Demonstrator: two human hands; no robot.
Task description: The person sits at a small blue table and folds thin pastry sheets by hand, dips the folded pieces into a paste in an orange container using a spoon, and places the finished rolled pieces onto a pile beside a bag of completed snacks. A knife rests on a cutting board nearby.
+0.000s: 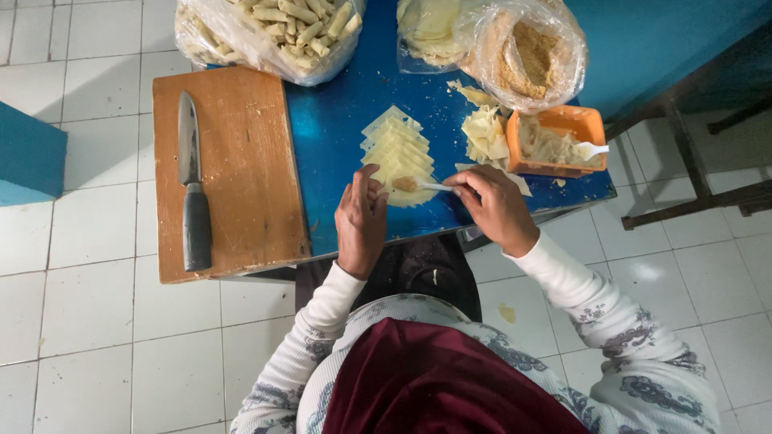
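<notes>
There were 3 clear plastic bags (273,36), 1 knife (191,181), 1 wooden cutting board (241,153), 1 orange tub (555,141), 2 white plastic spoons (426,186) and 2 hands (362,221).

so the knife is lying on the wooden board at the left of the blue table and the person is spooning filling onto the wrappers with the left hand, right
Not quite. In the head view the knife does lie on the wooden board at the left of the blue table, but the spoon is in the right hand. The left hand only steadies the wrappers.
</notes>
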